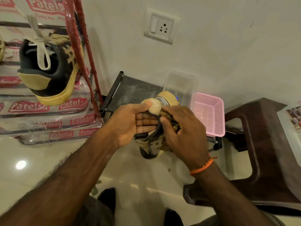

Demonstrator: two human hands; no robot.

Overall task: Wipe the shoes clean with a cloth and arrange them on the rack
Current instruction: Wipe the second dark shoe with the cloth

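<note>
Now: shoe held between both hands

At frame centre, the left hand cups the tan shoe, fingers flat beneath, thumb on top. The right hand clamps a cloth against its side. Another shoe sits on the rack, upper left.

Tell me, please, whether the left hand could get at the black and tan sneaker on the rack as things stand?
Probably not at once: the left hand grips the tan shoe together with the right hand. The black and tan sneaker sits unobstructed on the red rack.
</note>
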